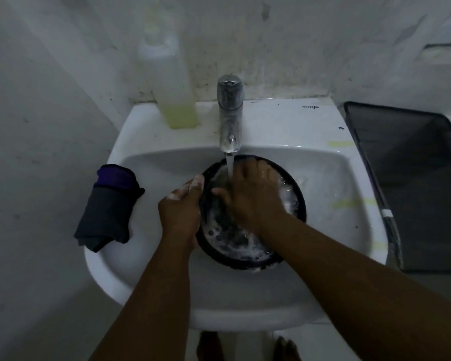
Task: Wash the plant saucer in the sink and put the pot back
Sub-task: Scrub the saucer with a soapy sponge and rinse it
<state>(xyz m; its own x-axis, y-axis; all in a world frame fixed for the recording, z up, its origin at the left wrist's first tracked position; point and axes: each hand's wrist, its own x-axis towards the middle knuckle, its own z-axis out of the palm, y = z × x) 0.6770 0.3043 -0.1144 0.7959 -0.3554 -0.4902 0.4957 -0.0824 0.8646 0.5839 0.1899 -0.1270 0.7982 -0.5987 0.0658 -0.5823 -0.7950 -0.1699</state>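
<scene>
The dark saucer [248,241] sits in the white sink [146,256], soapy, under the running tap [229,115]. The left hand [180,212] grips its left rim; the right hand [253,196] lies flat inside, fingers [261,170] spread. A folded cloth [110,204] lies left of the left fingers.

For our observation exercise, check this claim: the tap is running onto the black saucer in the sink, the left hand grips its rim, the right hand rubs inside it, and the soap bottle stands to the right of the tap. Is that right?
One detail is wrong. The head view shows the soap bottle standing to the left of the tap, not the right. The rest holds: water runs onto the saucer in the sink, the left hand grips its rim, and the right hand rubs inside.
</scene>
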